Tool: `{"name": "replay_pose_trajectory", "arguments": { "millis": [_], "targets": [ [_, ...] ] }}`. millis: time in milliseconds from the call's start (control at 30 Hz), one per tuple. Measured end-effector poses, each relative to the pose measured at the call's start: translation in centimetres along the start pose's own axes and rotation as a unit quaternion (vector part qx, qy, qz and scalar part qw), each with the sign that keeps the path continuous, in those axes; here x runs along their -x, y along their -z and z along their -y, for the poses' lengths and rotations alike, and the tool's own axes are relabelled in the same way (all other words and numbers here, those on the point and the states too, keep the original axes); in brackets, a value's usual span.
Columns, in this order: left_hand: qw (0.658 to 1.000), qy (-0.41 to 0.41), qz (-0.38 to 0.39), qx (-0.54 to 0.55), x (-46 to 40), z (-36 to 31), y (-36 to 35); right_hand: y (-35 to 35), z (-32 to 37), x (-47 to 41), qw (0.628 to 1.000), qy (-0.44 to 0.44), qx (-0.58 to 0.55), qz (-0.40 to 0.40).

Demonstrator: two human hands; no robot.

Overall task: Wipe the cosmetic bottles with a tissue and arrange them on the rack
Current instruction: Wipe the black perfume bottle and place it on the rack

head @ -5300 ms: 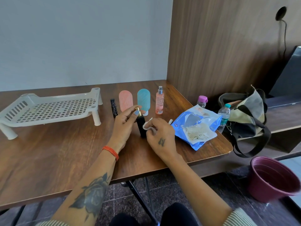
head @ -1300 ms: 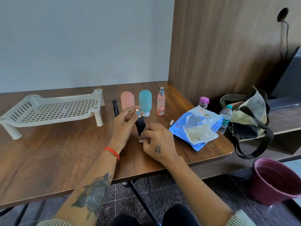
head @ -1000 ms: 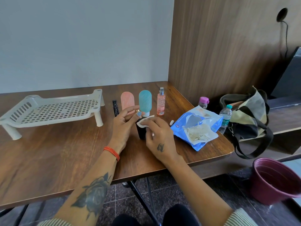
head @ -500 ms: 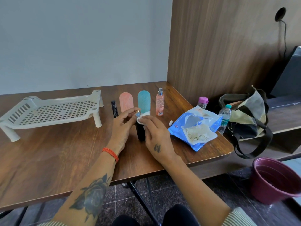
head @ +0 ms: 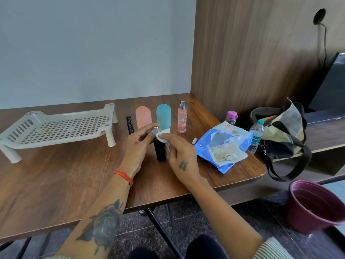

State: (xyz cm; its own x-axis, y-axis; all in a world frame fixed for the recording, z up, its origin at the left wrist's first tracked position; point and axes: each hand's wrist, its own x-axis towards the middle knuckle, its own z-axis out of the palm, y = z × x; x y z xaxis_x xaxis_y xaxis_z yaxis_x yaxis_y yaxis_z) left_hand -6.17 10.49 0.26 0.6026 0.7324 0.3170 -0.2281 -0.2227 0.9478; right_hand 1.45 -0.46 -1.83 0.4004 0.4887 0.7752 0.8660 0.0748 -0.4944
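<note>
Black bottle upright on your surface.
Your left hand pinches its gold cap; your right hand grips the tissue against it.

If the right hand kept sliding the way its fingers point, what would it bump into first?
Probably the left hand. The right hand, pinching the white pad, points up-left across the black bottle it already touches. Depth is hard to judge.

The table was brown wood grain with a soft sheen. At nine o'clock the rack looked like matt off-white plastic. The black bottle was glossy, its cap shiny gold. At three o'clock the blue packet was glossy, crinkled film.
</note>
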Motion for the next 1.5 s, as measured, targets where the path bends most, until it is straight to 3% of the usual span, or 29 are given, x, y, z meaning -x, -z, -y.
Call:
{"name": "replay_pose_trajectory", "arguments": {
  "millis": [133, 233, 333, 433, 600, 767, 933, 1033, 1100, 1200, 1367, 1433, 1500],
  "targets": [
    [1.0, 0.006, 0.013, 0.008, 0.0, 0.0, 0.0, 0.1, -0.2, -0.4, 0.997, -0.077, -0.024, -0.008],
    [1.0, 0.01, 0.015, 0.009, 0.0, 0.0, 0.0, 0.3, 0.3, -0.2, 0.998, -0.052, -0.008, -0.038],
    [1.0, 0.015, 0.013, 0.008, 0.0, 0.1, 0.0, 0.2, 0.8, 0.1, 1.0, -0.007, 0.02, -0.003],
    [1.0, 0.013, 0.011, 0.006, -0.1, 0.1, 0.0, 0.2, 0.7, -0.1, 1.0, -0.027, 0.001, -0.004],
    [1.0, 0.002, 0.014, 0.019, 0.0, 0.1, -0.1, 0.0, -0.3, -0.4, 0.994, -0.072, 0.005, -0.084],
    [1.0, 0.008, 0.016, 0.014, 0.0, 0.2, -0.1, 0.1, 0.7, 0.1, 0.999, -0.02, 0.034, -0.008],
    [1.0, 0.006, 0.029, -0.006, 0.0, 0.1, -0.1, 0.1, 0.2, -0.1, 0.997, -0.061, 0.039, -0.001],
    [1.0, 0.008, 0.013, 0.018, 0.1, 0.0, -0.2, 0.1, 0.2, -0.2, 0.994, -0.096, 0.025, -0.043],
    [1.0, 0.011, 0.01, 0.027, 0.1, 0.0, -0.2, 0.1, 0.3, -0.2, 0.994, -0.078, 0.027, -0.066],
    [0.999, 0.014, 0.006, 0.029, 0.0, 0.0, -0.2, 0.1, 0.6, 0.1, 0.998, -0.023, 0.059, -0.015],
    [0.999, 0.016, -0.011, 0.043, -0.1, 0.0, -0.3, 0.2, 0.2, -0.2, 0.987, -0.151, -0.001, -0.062],
    [0.999, 0.014, -0.008, 0.042, -0.1, 0.0, -0.4, 0.1, 0.2, -0.2, 0.988, -0.124, 0.013, -0.087],
    [0.999, 0.015, -0.005, 0.039, 0.0, 0.0, -0.3, -0.3, 0.3, -0.1, 0.996, -0.064, 0.032, -0.062]
  ]
}}
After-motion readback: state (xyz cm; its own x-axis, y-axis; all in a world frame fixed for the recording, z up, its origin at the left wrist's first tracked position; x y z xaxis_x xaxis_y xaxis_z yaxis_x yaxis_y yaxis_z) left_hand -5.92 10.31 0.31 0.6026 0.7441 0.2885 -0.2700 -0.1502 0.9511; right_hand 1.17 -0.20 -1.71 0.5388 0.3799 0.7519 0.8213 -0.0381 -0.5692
